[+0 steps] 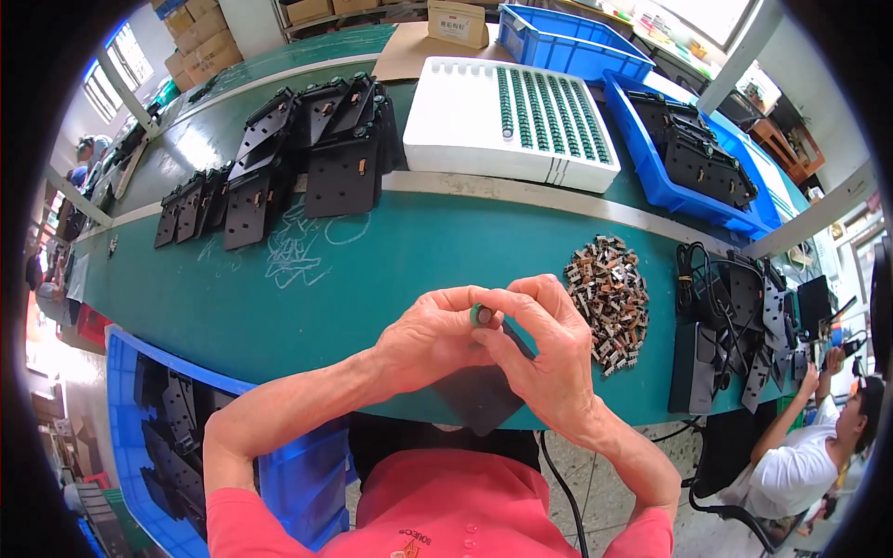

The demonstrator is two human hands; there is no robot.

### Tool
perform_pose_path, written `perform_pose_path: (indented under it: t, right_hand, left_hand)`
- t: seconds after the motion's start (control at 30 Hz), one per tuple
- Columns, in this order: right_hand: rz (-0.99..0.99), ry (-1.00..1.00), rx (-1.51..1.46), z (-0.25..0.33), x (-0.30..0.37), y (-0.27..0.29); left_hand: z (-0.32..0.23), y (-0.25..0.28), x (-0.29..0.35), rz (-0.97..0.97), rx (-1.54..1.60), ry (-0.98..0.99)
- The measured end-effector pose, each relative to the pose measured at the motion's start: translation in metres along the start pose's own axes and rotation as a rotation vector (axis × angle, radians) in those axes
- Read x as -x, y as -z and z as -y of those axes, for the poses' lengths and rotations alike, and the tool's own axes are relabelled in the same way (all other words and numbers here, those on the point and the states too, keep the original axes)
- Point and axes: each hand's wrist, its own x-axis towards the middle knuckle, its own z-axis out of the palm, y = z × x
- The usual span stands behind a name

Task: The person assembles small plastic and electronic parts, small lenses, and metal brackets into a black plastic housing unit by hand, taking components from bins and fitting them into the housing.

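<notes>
My left hand [423, 339] and my right hand [549, 358] meet over the near edge of the table. Between their fingertips is a small round part [482, 315] with a green rim and a dark centre. The left thumb and fingers pinch it from one side. From the other side, the right thumb and index finger close on it. Below the hands, a flat black plate [479, 398] reaches over the table edge, its upper part covered by my fingers. I cannot tell whether either hand also grips this plate.
A heap of small metal slide-like parts [609, 307] lies to the right. Behind, a white foam tray [465, 121] holds rows of green round parts. Black plates [344, 172] stand at the back left. Blue bins [688, 200] and cabled black devices [735, 316] flank the table; a co-worker sits right.
</notes>
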Motion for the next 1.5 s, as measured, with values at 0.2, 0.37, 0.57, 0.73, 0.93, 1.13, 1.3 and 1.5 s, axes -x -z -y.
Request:
perform_pose_path:
  t: [0.2, 0.37, 0.57, 0.73, 0.93, 1.13, 1.3, 1.5]
  right_hand:
    - [0.01, 0.02, 0.045, -0.001, -0.001, 0.0]
    - [0.074, -0.097, 0.122, -0.014, -0.014, 0.01]
    - [0.251, -0.264, 0.114, -0.046, -0.011, -0.011]
    - [0.335, -0.279, 0.138, -0.043, -0.011, -0.018]
    - [0.353, -0.241, 0.179, -0.044, -0.008, -0.02]
    - [0.346, -0.247, 0.203, -0.045, -0.008, -0.022]
    - [0.341, -0.216, 0.294, -0.042, -0.009, -0.022]
    - [0.403, -0.106, 0.438, -0.037, -0.014, -0.021]
  left_hand:
    - [-0.002, 0.001, -0.001, -0.013, -0.154, -0.048]
    - [-0.026, 0.002, -0.007, -0.376, -0.735, -0.355]
    - [-0.046, 0.018, -0.005, -0.527, -0.834, -0.427]
    - [-0.046, 0.013, -0.004, -0.478, -0.876, -0.447]
    - [-0.045, 0.012, -0.003, -0.438, -0.94, -0.431]
    - [-0.044, 0.012, -0.004, -0.418, -0.925, -0.416]
    - [-0.043, 0.011, -0.004, -0.417, -0.939, -0.401]
    - [-0.043, 0.009, -0.003, -0.417, -0.961, -0.384]
